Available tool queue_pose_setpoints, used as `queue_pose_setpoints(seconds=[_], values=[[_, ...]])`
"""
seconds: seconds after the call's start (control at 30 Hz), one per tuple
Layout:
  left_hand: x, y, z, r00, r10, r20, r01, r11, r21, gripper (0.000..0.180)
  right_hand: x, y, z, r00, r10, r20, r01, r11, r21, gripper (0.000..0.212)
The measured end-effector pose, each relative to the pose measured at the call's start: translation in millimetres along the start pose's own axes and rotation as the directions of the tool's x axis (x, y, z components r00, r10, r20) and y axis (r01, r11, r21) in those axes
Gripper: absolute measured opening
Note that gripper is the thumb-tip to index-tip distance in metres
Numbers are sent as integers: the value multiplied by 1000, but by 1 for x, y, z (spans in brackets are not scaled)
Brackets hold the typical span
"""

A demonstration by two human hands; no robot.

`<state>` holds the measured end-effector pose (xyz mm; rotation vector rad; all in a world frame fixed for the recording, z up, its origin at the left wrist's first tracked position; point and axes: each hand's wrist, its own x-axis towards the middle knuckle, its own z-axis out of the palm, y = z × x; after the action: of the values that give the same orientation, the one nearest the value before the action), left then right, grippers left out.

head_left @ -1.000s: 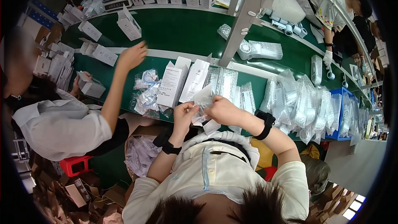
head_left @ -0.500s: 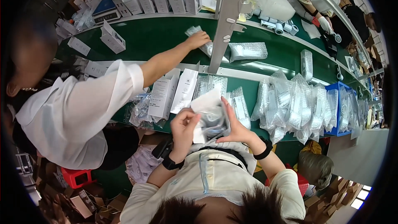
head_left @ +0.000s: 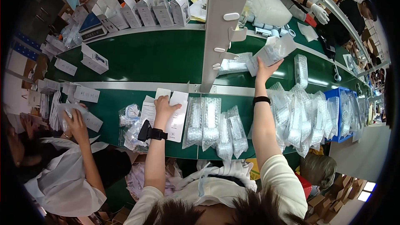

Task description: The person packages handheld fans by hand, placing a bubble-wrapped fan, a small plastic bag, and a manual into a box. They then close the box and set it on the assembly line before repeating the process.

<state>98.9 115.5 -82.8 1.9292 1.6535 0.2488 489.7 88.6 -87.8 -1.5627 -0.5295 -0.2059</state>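
Observation:
My right hand [head_left: 267, 71] reaches out past the metal post and grips an open white box [head_left: 257, 59] from below. Clear plastic packing [head_left: 277, 50] shows in the box's mouth; what lies under it is hidden. At the near bench my left hand [head_left: 165, 107] has its fingers and thumb on a white box [head_left: 178, 118], one of the flat white boxes lying side by side. Right of these lie several bubble-wrap pouches [head_left: 211, 121]. Left of them is a heap of small clear bags [head_left: 132, 127] with parts inside.
A grey metal post [head_left: 214, 29] rises between my arms. Bubble-wrapped packs [head_left: 291, 112] are piled at the right, against a blue crate [head_left: 333, 96]. Open white boxes [head_left: 162, 10] line the far shelf. At the left a co-worker's hand [head_left: 75, 121] handles a box.
My hands have parted: the right carried the open box forward and right over the belt, the left moved onto the flat boxes. The co-worker's arm has drawn back from the belt to the left.

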Motion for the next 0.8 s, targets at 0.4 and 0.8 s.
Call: queue_pose_setpoints(seconds=[0.4, 0.8], values=[[-71, 38, -35, 911, 217, -351, -360, 833, -421, 38, -6, 23, -37, 915, 38, 401, 11, 993, -120, 97], [-174, 131, -28, 837, 311, -450, -546, 514, -661, 78, -172, -193, -153, 420, 228, 879, -642, 759, 110, 60]])
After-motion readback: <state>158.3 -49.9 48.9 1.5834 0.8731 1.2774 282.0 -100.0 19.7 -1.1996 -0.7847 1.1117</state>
